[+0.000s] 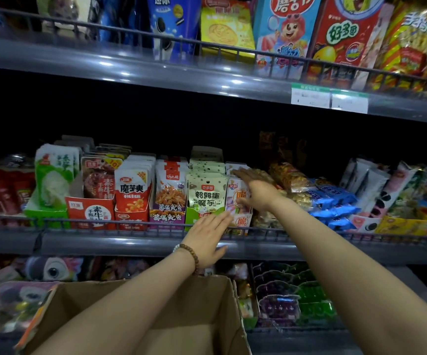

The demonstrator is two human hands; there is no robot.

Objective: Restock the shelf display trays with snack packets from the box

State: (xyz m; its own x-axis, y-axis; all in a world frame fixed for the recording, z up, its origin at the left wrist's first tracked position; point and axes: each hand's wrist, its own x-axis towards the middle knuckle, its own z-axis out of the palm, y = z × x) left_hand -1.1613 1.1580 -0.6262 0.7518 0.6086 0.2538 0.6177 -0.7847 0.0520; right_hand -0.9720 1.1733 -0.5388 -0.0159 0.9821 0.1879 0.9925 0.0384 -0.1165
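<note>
Shelf (130,242): We look at the middle one, where snack packets stand in trays side by side.
Box (207,308): It sits low in front of us, under both our arms. We cannot see any packets inside it.
Left hand (207,234): Its fingers are straight and close together, and it holds nothing. The tips point up and to the right, at the low front of the tray (240,222). We cannot tell if they touch it.
White and orange packets (234,194): They stand up tall in the tray, one behind the other, front to back.
Right hand (258,192): It lies on them, fingers spread apart over their tops, thumb low on the front one. It does not seem to grip any.
Nearer hand: The right one is on the packets. The left one is below them and to the left.
Next: We think the row needs a push toward the back, along its long way.
Blue packets (332,201): Piled well off to the right.
</note>
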